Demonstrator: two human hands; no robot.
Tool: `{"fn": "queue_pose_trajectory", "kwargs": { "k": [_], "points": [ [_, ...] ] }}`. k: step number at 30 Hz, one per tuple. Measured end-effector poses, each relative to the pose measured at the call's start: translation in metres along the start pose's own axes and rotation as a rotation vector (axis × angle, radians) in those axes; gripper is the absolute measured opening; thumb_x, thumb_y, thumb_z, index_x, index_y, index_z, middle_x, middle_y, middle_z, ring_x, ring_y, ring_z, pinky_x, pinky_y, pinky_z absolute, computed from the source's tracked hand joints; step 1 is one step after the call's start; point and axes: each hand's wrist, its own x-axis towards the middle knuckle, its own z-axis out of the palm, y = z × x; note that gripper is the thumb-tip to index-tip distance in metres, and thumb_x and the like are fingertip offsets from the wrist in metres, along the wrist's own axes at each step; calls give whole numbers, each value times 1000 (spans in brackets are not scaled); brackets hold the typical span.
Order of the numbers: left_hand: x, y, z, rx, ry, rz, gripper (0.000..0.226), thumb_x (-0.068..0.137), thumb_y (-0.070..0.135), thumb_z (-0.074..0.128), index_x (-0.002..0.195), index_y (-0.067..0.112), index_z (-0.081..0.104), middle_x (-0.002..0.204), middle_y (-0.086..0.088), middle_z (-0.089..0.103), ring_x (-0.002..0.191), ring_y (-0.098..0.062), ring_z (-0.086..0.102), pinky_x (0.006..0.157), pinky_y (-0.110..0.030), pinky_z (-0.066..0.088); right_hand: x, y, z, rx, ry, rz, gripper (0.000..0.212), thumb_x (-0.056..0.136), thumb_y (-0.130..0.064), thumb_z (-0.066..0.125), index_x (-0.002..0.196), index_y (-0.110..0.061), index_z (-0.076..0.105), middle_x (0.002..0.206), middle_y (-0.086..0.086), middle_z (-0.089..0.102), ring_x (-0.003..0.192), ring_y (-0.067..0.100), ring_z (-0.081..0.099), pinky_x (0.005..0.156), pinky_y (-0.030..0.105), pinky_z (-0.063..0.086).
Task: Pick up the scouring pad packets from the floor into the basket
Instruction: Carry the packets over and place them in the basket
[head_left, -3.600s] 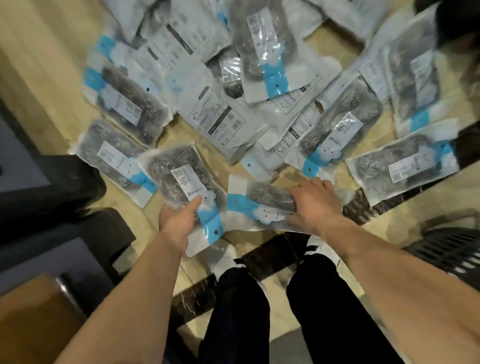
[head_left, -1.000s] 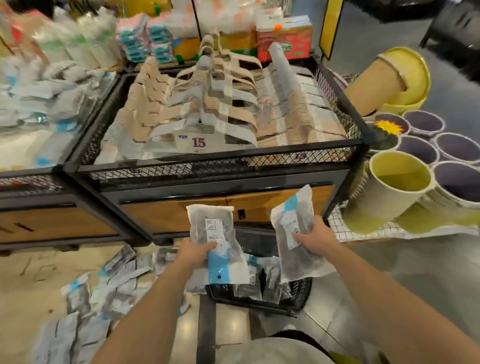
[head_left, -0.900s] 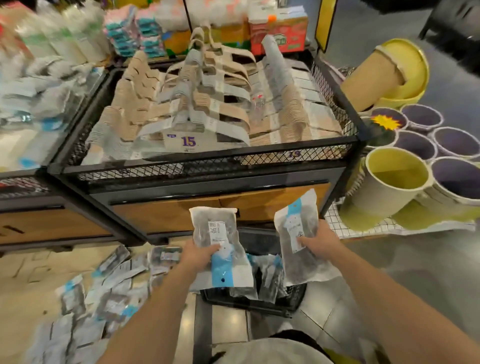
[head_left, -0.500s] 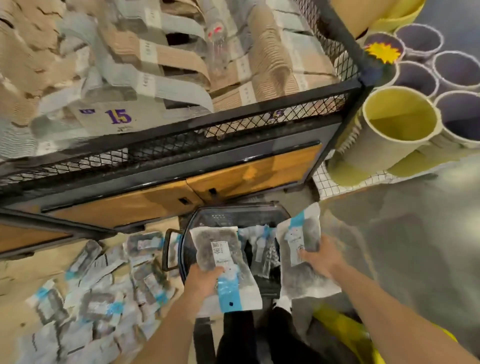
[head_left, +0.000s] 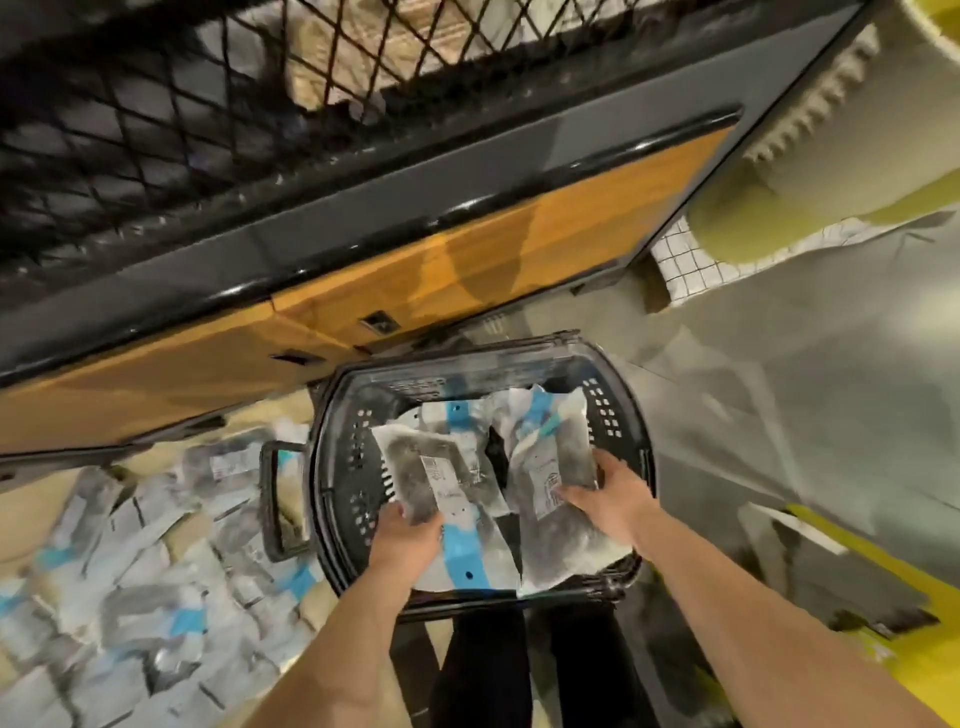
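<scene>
Black basket (head_left: 358, 457) at 12 o'clock; left hand (head_left: 408, 538) gripped left packet (head_left: 421, 467), right hand (head_left: 608, 499) gripped right packet (head_left: 558, 457), both over it.

Shop: mesh display bin (head_left: 208, 130), shopping basket (head_left: 467, 358)

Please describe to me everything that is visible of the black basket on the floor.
The basket is black, apparently plastic, with a rounded rim and walls pierced by small square holes. A loop handle hangs out on its left side. It stands upright on the floor, close to a display stand's wood-panelled base. Several packets lie inside. The left hand and the right hand each hold another packet over its opening; whether those touch the rim is unclear.
</scene>
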Motion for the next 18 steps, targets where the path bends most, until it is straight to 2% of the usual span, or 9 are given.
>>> {"fn": "queue_pose_trajectory", "kwargs": {
  "k": [2, 3, 5, 9, 11, 14, 15, 17, 18],
  "points": [
    [35, 1, 11, 62, 7, 5, 35, 91, 29, 66, 115, 10, 50, 95, -3, 59, 68, -13, 54, 59, -28, 45, 31, 0, 13, 19, 3, -8, 80, 79, -34, 80, 147, -25, 38, 130, 5, 61, 115, 26, 60, 97, 33, 49],
    [50, 1, 16, 73, 11, 0, 36, 91, 31, 66, 115, 9, 50, 98, -3, 60, 70, -14, 56, 59, -29, 48, 44, 1, 20, 27, -1, -11, 79, 78, -35, 80, 145, -26, 39, 127, 5, 63, 112, 26, 62, 97, 37, 51],
    [74, -2, 25, 77, 19, -12, 43, 90, 33, 67, 122, 9, 53, 107, -9, 66, 78, -21, 62, 63, -31, 53, 68, 6, 33, 5, -1, -7, 74, 79, -36, 78, 141, -26, 39, 122, 5, 64, 106, 27, 64, 88, 37, 54],
    [95, -10, 42, 59, -5, -16, 55, 91, 32, 66, 135, 7, 43, 125, -13, 61, 85, -22, 55, 61, -28, 43, 92, 14, 47, 45, -11, 35, 81, 81, -25, 76, 147, -28, 29, 130, 7, 60, 99, 23, 65, 74, 31, 57],
    [96, -12, 43, 43, -5, -18, 48, 92, 29, 65, 131, 9, 45, 122, -12, 62, 85, -21, 56, 63, -29, 46, 92, 12, 49, 79, -14, 43, 81, 84, -19, 73, 150, -29, 28, 133, 8, 58, 92, 18, 65, 65, 24, 53],
    [93, -19, 41, 12, -4, -47, 41, 93, 24, 63, 128, 10, 47, 109, -4, 61, 73, -13, 56, 60, -26, 43, 86, 7, 48, 47, 23, 31, 74, 88, -22, 69, 149, -26, 28, 131, 9, 60, 96, 21, 63, 77, 30, 52],
    [88, -18, 40, 4, -3, -50, 43, 93, 23, 63, 131, 9, 46, 105, -3, 58, 71, -11, 53, 60, -26, 42, 83, 5, 47, 31, 34, 23, 70, 90, -23, 67, 149, -25, 29, 130, 9, 60, 95, 21, 61, 76, 29, 51],
    [84, -16, 39, -6, 1, -54, 47, 94, 21, 63, 135, 7, 44, 105, -4, 56, 77, -15, 53, 69, -28, 42, 80, 2, 45, 24, 36, 10, 66, 93, -24, 63, 149, -24, 28, 129, 10, 61, 93, 22, 61, 69, 27, 49],
    [85, -15, 40, -8, -2, -55, 47, 94, 22, 63, 134, 6, 44, 107, -6, 58, 82, -17, 54, 72, -30, 41, 78, 0, 44, 27, 36, 9, 65, 94, -25, 61, 149, -24, 28, 129, 11, 60, 96, 23, 62, 71, 28, 51]
  ]
}}
